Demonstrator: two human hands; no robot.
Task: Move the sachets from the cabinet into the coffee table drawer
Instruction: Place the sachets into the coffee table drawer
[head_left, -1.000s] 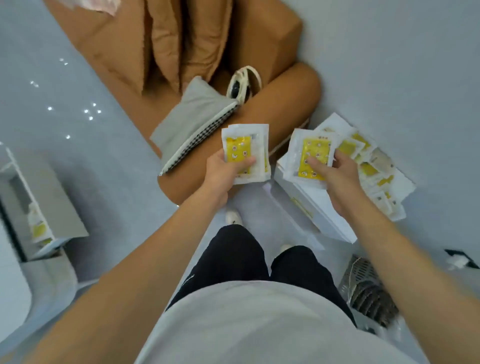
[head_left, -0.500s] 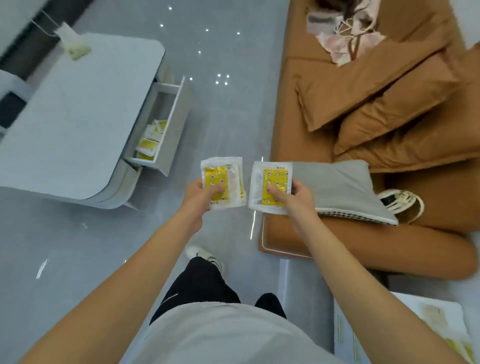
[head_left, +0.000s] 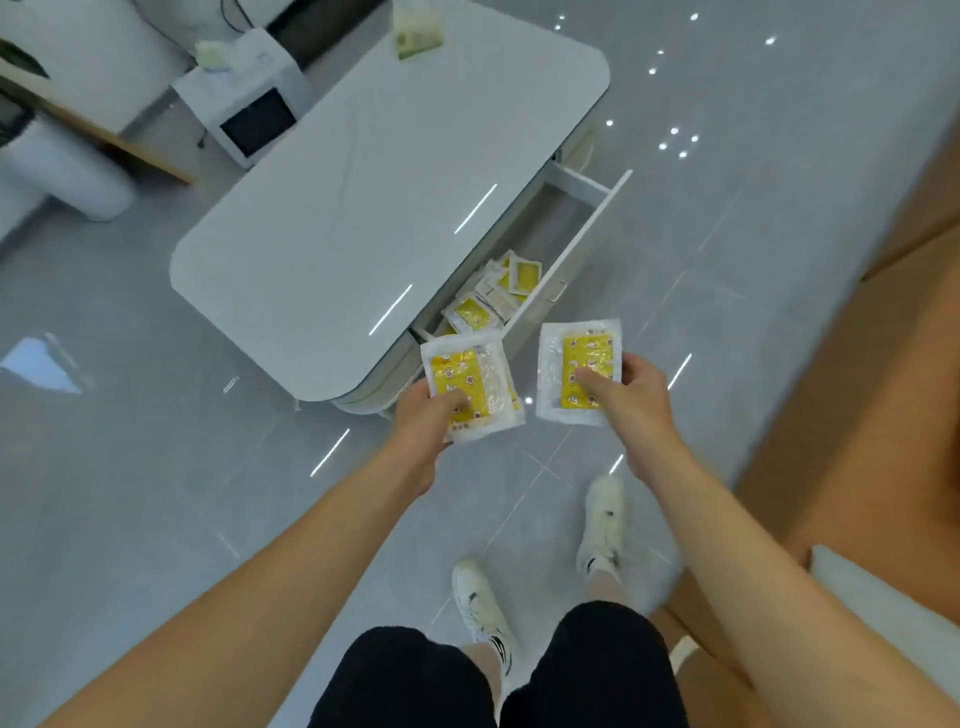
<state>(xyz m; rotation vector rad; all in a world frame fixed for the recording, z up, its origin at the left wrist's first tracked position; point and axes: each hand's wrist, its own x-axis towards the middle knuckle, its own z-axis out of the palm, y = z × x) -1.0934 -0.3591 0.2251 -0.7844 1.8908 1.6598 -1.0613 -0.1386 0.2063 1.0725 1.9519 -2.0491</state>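
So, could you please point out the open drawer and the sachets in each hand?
open drawer (head_left: 582, 244): head view, white front panel.
left-hand sachets (head_left: 462, 374): head view, yellow print.
right-hand sachets (head_left: 587, 358): head view, yellow print.

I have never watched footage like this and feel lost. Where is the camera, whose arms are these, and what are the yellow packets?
The camera sits on a person's head and looks forward and down, so the arms, legs and shoes are the wearer's own. There is only this one view. The left hand grips a small stack of sachets, white packets with yellow fronts. The right hand grips another sachet stack. Just ahead stands a white coffee table with its drawer pulled open, and more loose sachets already lie inside. A small greenish box rests at the table's far edge. The orange shape on the right is a sofa. The floor is glossy grey tile.
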